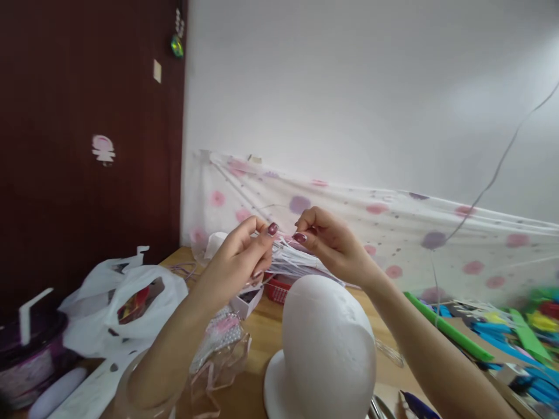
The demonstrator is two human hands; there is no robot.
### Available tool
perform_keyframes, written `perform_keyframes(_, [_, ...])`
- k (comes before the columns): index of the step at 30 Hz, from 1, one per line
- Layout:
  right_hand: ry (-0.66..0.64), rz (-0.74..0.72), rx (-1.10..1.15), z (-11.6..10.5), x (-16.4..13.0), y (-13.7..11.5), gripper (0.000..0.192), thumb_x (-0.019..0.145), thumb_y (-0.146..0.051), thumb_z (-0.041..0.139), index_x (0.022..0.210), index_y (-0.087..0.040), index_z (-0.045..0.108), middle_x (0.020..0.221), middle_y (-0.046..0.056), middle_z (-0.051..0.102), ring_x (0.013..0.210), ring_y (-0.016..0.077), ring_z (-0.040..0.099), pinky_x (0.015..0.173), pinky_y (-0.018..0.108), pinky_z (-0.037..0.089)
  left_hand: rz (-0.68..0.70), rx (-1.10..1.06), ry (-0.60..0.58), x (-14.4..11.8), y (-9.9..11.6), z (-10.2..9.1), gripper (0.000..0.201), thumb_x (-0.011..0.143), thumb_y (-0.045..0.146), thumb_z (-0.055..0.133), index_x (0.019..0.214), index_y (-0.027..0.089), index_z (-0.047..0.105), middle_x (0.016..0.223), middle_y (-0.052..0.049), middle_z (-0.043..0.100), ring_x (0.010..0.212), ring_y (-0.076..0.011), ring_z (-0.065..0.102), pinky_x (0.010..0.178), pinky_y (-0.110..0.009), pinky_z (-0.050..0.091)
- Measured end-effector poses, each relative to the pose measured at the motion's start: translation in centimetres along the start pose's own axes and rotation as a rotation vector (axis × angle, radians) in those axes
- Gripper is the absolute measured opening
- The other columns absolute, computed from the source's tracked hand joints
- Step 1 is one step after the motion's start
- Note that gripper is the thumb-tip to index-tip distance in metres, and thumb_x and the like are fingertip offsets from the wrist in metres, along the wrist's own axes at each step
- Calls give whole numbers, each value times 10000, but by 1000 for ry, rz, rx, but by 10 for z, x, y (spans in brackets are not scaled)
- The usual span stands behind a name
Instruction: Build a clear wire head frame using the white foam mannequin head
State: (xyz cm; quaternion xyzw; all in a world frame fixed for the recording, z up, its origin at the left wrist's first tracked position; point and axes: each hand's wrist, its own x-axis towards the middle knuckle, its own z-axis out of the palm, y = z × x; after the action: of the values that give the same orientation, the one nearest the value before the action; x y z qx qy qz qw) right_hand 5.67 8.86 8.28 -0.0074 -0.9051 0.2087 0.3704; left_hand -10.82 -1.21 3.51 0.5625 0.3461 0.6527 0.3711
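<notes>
My left hand (247, 250) is raised in the middle of the view, thumb and fingers pinched together. My right hand (327, 238) faces it a short way to the right, also in a pinch. A thin, pale strand (273, 206) arcs faintly above and between the fingertips; whether it is wire or thread I cannot tell. Both hands are above and behind a white foam head form (327, 343), touching neither it nor each other. Beyond the fingers lies a bundle of white strips (301, 259), partly hidden by the hands.
A red basket (277, 289) and a small white box (247, 302) stand behind the head form. At left are a white plastic bag (161, 291) and a purple cup with a straw (32, 355). Colourful strips (502, 334) and a pen (417, 404) lie at right.
</notes>
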Motion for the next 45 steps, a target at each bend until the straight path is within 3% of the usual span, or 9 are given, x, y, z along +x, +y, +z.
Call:
perform_keyframes(3, [-7, -33, 10, 8, 4, -10, 213, 980, -385, 539, 851, -219, 507, 744, -16, 480, 662, 128, 409, 604, 304, 339, 41, 16, 31, -12, 7, -3, 319, 957, 430, 536, 749, 218, 420, 491, 105, 332, 410, -48, 224, 388, -152, 192])
perform_keyframes(10, [-32, -52, -18, 17, 1, -22, 171, 982, -340, 546, 866, -217, 518, 750, -20, 505, 669, 126, 425, 630, 307, 342, 37, 82, 32, -32, 15, -10, 335, 969, 433, 514, 734, 215, 414, 497, 96, 357, 409, -45, 250, 391, -153, 217])
perform_keyframes(18, [0, 60, 64, 39, -47, -52, 177, 986, -360, 537, 876, -223, 515, 765, -3, 510, 688, 146, 452, 626, 309, 372, -91, 40, -4, -75, 14, 7, 363, 925, 512, 552, 734, 218, 458, 456, 87, 415, 368, -57, 302, 383, -170, 262])
perform_keyframes(25, [94, 88, 269, 87, -98, -52, 95, 970, -270, 553, 892, -221, 529, 824, 4, 551, 765, 149, 511, 704, 309, 416, -374, 18, 213, -136, -7, 31, 431, 864, 630, 558, 717, 242, 441, 353, 94, 367, 296, -68, 230, 317, -166, 219])
perform_keyframes(31, [140, 109, 305, 117, -119, -36, 67, 969, -293, 546, 933, -237, 553, 928, 30, 595, 885, 186, 546, 835, 361, 435, -360, 118, 342, -155, -29, 39, 400, 879, 594, 554, 700, 246, 469, 340, 86, 329, 314, -80, 199, 351, -187, 173])
perform_keyframes(35, [314, 221, 341, 138, -144, -47, 95, 970, -257, 544, 1064, -254, 551, 1148, 70, 569, 1136, 218, 526, 1004, 388, 404, -379, 126, 399, -166, -51, 41, 448, 889, 621, 529, 696, 221, 466, 350, 87, 331, 328, -63, 233, 376, -169, 193])
perform_keyframes(37, [477, 357, 379, 149, -162, -58, 75, 983, -279, 527, 1054, -267, 546, 1048, 52, 565, 1030, 202, 547, 918, 345, 444, -413, 137, 420, -170, -63, 43, 489, 882, 649, 516, 664, 217, 447, 360, 79, 342, 325, -64, 253, 359, -173, 185])
perform_keyframes(40, [636, 545, 416, 159, -186, -70, 81, 979, -351, 539, 979, -272, 556, 883, 22, 539, 769, 169, 518, 640, 273, 440, -386, 86, 424, -171, -73, 49, 463, 901, 620, 514, 676, 222, 444, 362, 83, 338, 319, -67, 241, 346, -189, 171])
perform_keyframes(45, [669, 636, 397, 157, -200, -77, 145, 975, -387, 553, 901, -274, 608, 791, 8, 563, 748, 160, 535, 656, 259, 450, -310, -12, 464, -169, -76, 67, 394, 935, 525, 539, 706, 224, 433, 364, 101, 327, 336, -63, 238, 379, -202, 189])
